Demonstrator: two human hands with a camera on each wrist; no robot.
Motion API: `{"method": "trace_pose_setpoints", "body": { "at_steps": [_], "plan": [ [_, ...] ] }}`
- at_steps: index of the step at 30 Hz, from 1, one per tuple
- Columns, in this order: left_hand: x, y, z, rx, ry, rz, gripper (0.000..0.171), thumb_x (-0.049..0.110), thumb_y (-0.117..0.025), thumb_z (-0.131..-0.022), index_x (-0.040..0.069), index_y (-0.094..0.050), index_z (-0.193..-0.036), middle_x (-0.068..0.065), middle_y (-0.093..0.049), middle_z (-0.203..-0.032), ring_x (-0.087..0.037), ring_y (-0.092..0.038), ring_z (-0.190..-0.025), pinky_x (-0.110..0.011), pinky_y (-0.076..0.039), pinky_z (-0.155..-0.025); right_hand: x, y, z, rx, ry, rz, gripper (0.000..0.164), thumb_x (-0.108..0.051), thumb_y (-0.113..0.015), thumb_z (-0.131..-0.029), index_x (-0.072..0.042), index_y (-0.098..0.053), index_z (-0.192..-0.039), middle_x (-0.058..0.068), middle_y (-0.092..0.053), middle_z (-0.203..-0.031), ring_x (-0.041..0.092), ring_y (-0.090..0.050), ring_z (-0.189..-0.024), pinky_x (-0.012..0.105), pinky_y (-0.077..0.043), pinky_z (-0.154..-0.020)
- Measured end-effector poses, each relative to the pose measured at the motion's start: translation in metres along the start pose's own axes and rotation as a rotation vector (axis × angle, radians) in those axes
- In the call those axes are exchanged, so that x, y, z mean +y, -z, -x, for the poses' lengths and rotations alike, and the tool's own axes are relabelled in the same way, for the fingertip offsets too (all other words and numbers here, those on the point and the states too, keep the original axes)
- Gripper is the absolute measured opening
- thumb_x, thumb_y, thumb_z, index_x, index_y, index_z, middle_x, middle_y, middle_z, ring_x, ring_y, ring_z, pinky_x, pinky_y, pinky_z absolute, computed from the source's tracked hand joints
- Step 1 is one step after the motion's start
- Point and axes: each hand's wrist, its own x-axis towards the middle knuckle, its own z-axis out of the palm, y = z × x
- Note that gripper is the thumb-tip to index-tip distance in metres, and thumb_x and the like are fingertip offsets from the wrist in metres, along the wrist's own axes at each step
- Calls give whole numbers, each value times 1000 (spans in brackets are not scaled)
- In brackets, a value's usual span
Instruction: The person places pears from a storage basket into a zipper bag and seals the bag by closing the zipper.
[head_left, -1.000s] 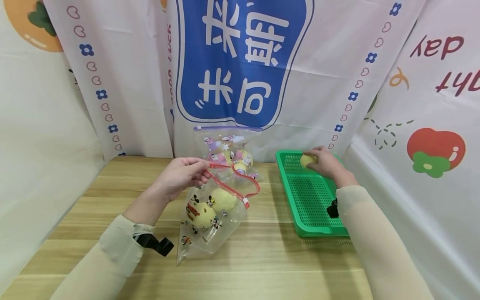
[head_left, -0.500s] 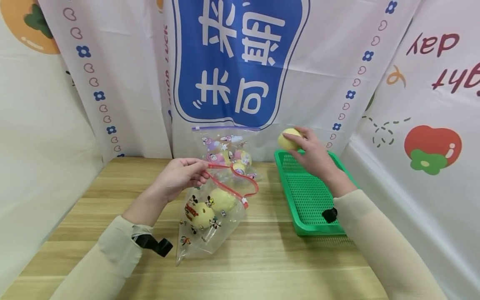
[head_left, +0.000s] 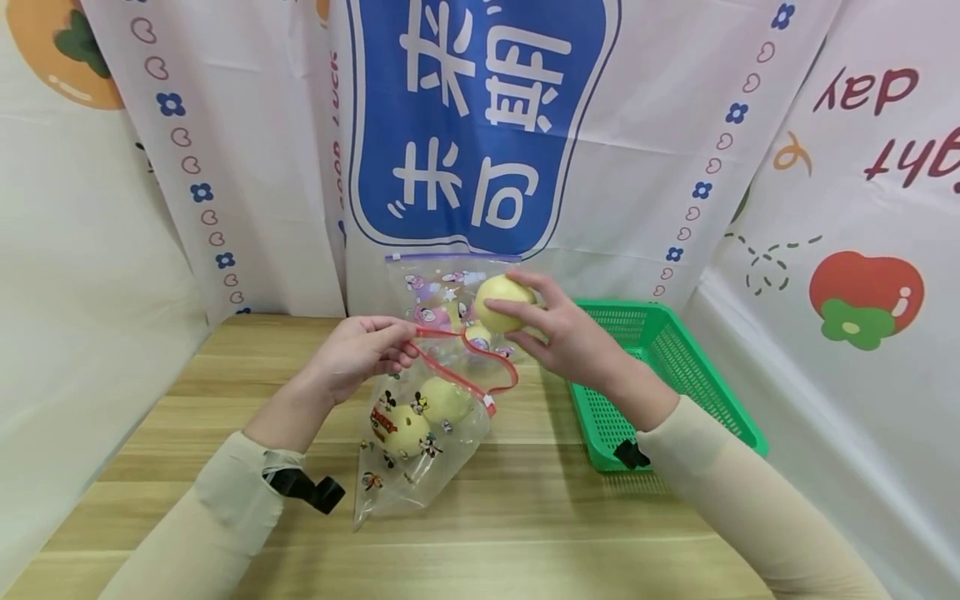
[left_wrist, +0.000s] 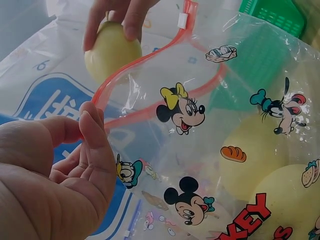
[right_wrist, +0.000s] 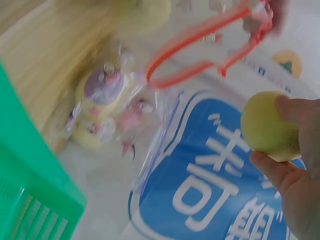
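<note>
My left hand (head_left: 365, 354) pinches the red zip edge of a clear cartoon-printed zip bag (head_left: 450, 467), whose mouth gapes open. Two pale yellow pears (head_left: 401, 432) lie inside its lower part. In my right hand (head_left: 573, 333) is another yellow pear (head_left: 504, 304), gripped between thumb and fingers just above and beyond the bag's red mouth. A short stem tops this pear (left_wrist: 113, 52) in the left wrist view. The right wrist view has the held pear (right_wrist: 270, 125) at the right, with the red zip edge (right_wrist: 200, 70) apart from it.
Behind stands a second zip bag with a purple zip (head_left: 450, 257), yellow fruit inside it, against the printed cloth backdrop (head_left: 637, 192). A green basket (head_left: 675, 375) sits at the right on the wooden table (head_left: 525, 533), partly behind my right forearm.
My right hand has lifted the pear out of the green basket and carried it left to above the red-zip bag. My left hand and the bag have stayed in place.
</note>
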Motion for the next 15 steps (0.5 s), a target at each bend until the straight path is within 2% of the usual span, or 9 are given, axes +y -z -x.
{"method": "trace_pose_setpoints", "body": {
  "at_steps": [4,9,12,15],
  "plan": [
    [0,0,0,-6,-2,-9,21,19,-63,-112,1,-74,-118,2,-77,-84,-5,-72,-75,-18,-62,-72,-11,-10,-1,-30,80,0,51,-2,-85,-95,-15,-72,-142,26,-47,-159,42,-64,-134,44,-66,-102],
    [1,1,0,-5,0,-5,20,19,-63,-112,3,-75,-116,3,-77,-83,-5,-71,-74,-18,-62,-72,-22,-19,-4,-82,149,-39,48,-4,-85,-95,-15,-72,-140,25,-51,-156,42,-63,-139,41,-66,-103],
    [1,1,0,-4,3,-4,20,19,-63,-112,4,-76,-115,3,-77,-83,-5,-71,-74,-18,-62,-72,-27,-24,-6,-144,127,-98,49,-8,-85,-96,-13,-70,-142,23,-53,-155,41,-58,-145,40,-64,-106],
    [1,0,1,-5,7,-6,20,19,-63,-112,3,-76,-115,3,-77,-84,-5,-71,-74,-18,-62,-72,-31,-30,-9,-220,40,-186,54,-10,-85,-97,-8,-63,-146,20,-55,-156,37,-57,-147,36,-63,-108]
  ]
}}
